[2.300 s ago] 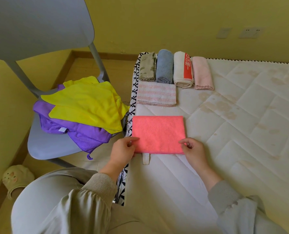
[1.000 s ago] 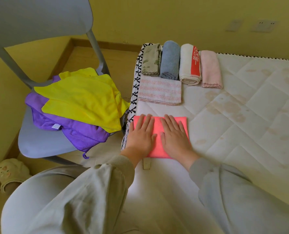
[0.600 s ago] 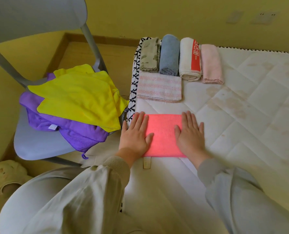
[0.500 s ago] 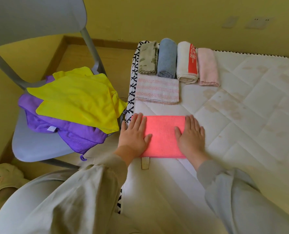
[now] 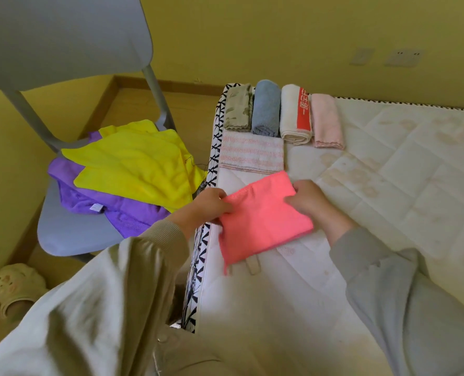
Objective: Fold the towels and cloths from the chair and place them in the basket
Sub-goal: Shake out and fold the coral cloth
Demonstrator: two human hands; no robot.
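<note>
- Pink cloth (image 5: 263, 215) is folded into a small rectangle and held tilted over the left edge of the mattress (image 5: 388, 185), one corner drooping toward the person.
- Left hand (image 5: 209, 204) pinches the cloth's left edge, fingers curled round it.
- Right hand (image 5: 311, 202) grips the right edge, fingers curled over the top and the thumb tucked underneath (can't see the thumb at all).
- Whether the cloth's low corner touches the mattress, can't tell, it's a bit blurry there.
- Striped towel (image 5: 251, 156) lies folded flat just beyond the pink one, along the same edge.
- Past that is a row of four side by side at the far edge: olive cloth (image 5: 237, 111), blue towel (image 5: 266, 109), white towel (image 5: 293, 115) with a red band, and pale towel (image 5: 326, 120). The blue and white ones look rolled.
- Chair (image 5: 70, 232) stands right beside the mattress on the left, grey seat.
- Yellow cloth (image 5: 136, 164) is spread loosely on the seat, on top of a crumpled purple cloth (image 5: 122, 210) that sticks out underneath.
- Slipper (image 5: 16, 286) sits on the floor by the chair, bottom left.
- Two sockets (image 5: 403, 57) on the yellow wall behind.
</note>
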